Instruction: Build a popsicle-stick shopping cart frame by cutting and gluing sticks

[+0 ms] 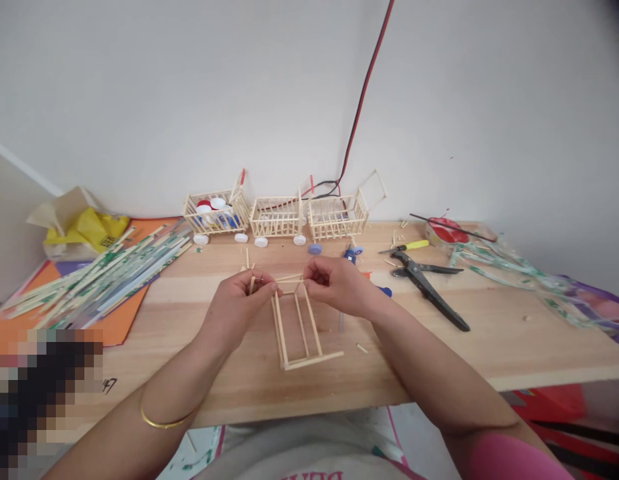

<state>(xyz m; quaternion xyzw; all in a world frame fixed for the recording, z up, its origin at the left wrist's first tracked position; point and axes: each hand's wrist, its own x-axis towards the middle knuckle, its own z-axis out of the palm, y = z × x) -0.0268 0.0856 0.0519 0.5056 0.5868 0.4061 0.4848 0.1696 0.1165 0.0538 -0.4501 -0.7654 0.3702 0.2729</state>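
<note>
A small open frame of thin wooden sticks [315, 327] lies between my hands on the wooden table, one stick jutting out at its near right corner. My left hand [242, 300] has thumb and fingers pinched on the frame's far left corner, and a short stick stands up by its fingers. At the far right corner, my right hand [334, 285] pinches the other end of the far crosspiece. Partly hidden behind my right wrist is a blue tool [384, 291], perhaps a glue gun.
Three finished-looking stick carts stand by the wall: a left cart [217, 213] holding bottle caps, a middle cart [276, 220] and a right cart [338, 217]. Wrapped sticks [109, 273] lie left. Black cutters [429, 287], a yellow-handled screwdriver [414, 245] and plastic wrappers [509, 263] lie right.
</note>
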